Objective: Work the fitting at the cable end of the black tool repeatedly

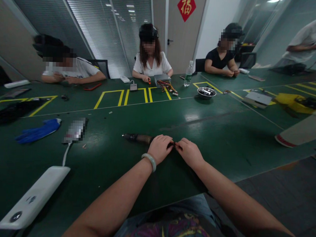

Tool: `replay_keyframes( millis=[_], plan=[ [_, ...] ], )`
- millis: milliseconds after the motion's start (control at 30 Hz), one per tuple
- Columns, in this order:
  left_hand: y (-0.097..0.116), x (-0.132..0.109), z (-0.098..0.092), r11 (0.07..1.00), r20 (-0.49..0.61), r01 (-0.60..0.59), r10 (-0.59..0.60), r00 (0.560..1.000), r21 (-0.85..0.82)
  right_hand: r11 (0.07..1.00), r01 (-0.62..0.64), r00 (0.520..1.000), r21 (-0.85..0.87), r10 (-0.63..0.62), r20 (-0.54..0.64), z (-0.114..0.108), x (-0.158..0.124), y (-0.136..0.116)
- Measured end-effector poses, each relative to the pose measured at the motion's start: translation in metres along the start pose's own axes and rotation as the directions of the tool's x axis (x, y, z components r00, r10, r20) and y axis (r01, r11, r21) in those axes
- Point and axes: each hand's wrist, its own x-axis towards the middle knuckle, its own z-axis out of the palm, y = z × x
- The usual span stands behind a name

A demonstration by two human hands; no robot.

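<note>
My left hand (160, 147), with a pale bangle on the wrist, is closed over the right end of a dark cylindrical tool (138, 138) that lies on the green table (211, 134). The tool's tip points left. My right hand (189, 152) is pinched against the same end, fingertips meeting those of the left hand around a small dark part I cannot make out. Both forearms reach in from the bottom of the view.
A white power bank (34, 197) with a cable lies at the near left, by a blue glove (38, 131) and a phone (75, 130). Three people sit across the table. A metal bowl (206, 93), water bottle (189, 74) and a wired metal box (162, 79) stand far off.
</note>
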Motion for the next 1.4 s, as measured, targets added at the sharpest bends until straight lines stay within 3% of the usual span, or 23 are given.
replay_keyframes(
  millis=[433,600,700,833,1000,1133,1233,1333,1400],
  plan=[
    [0.003,-0.004,-0.003,1.000,-0.018,-0.006,0.006,1.000,0.005,0.992,0.063,0.998,-0.111,-0.059,0.039,-0.002,0.001,0.001],
    [0.006,-0.016,-0.017,0.998,-0.139,-0.040,0.033,0.990,-0.047,0.989,0.050,0.999,-0.141,-0.051,-0.001,0.001,0.000,0.002],
    [0.006,-0.025,-0.025,0.993,-0.200,-0.052,0.030,0.979,-0.105,0.988,0.050,0.998,-0.143,-0.044,0.047,0.002,0.002,0.003],
    [0.006,-0.030,-0.029,0.986,-0.161,-0.104,0.082,0.984,-0.132,0.984,0.065,0.993,-0.167,-0.047,0.112,0.000,0.006,0.003],
    [0.003,-0.031,-0.026,0.980,-0.035,-0.133,0.129,0.991,-0.146,0.987,0.108,0.987,-0.120,-0.092,0.130,0.000,0.011,0.011],
    [-0.002,-0.034,-0.029,0.985,0.024,-0.072,0.077,0.997,-0.159,0.998,0.025,0.993,-0.061,-0.017,0.121,-0.005,0.022,0.035],
    [-0.006,-0.036,-0.034,0.987,0.067,0.000,0.011,0.998,-0.160,0.996,-0.058,0.991,-0.069,0.066,0.113,-0.021,0.026,0.069],
    [-0.010,-0.038,-0.037,0.986,0.106,0.054,-0.037,0.994,-0.160,0.975,-0.188,0.976,-0.115,0.198,0.086,-0.045,0.010,0.116],
    [-0.011,-0.038,-0.036,0.984,0.114,0.062,-0.043,0.993,-0.169,0.938,-0.316,0.944,-0.144,0.326,0.053,-0.060,-0.015,0.151]
  ],
)
